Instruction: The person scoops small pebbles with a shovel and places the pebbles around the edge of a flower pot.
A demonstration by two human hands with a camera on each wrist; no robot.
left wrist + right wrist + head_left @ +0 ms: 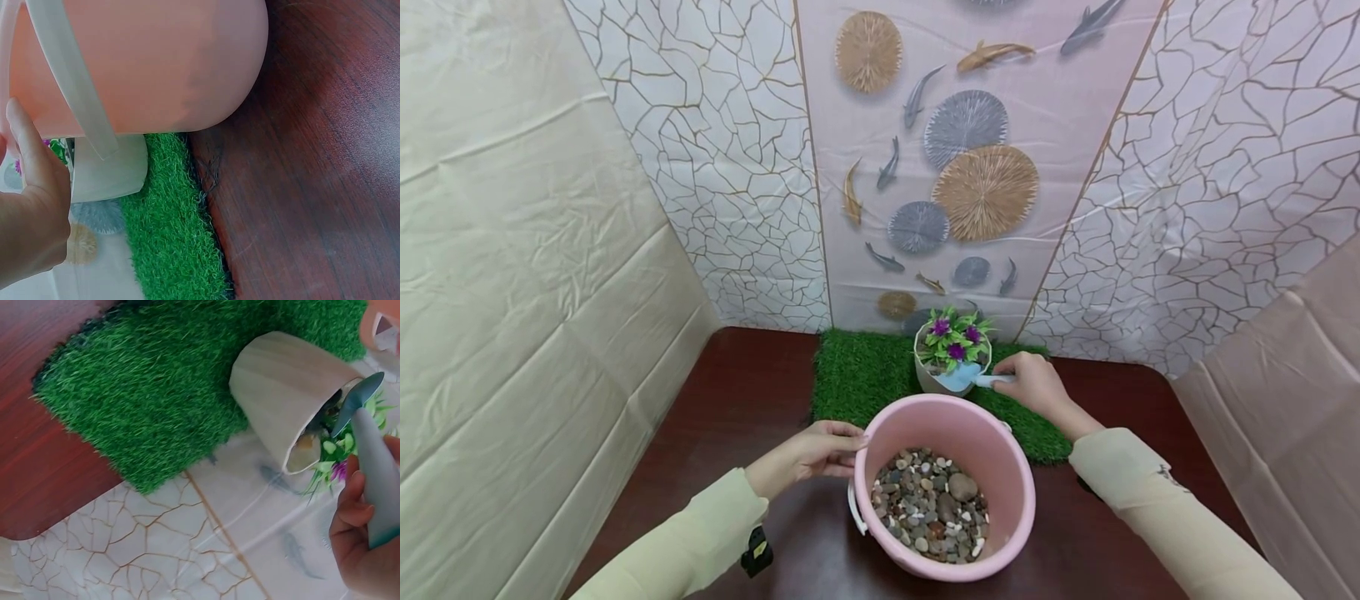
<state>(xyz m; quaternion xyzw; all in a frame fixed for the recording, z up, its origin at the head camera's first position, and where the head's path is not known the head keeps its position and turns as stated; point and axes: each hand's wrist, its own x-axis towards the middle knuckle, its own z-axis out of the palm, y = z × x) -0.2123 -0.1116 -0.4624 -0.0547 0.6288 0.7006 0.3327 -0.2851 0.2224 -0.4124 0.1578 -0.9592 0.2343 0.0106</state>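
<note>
A pink bucket stands on the dark red table, its bottom covered with mixed pebbles. My left hand holds its rim at the left side, the thumb lying along the outer wall. Beyond the bucket is a white flower pot with a purple-flowered plant. My right hand grips the handle of a small light-blue trowel. The trowel's blade is over the pot's near rim; in the right wrist view the trowel overlaps the pot's opening.
Green artificial grass lies under the pot at the back of the table. The bucket's white handle hangs down at its left. A patterned backdrop rises behind, with cloth walls at both sides.
</note>
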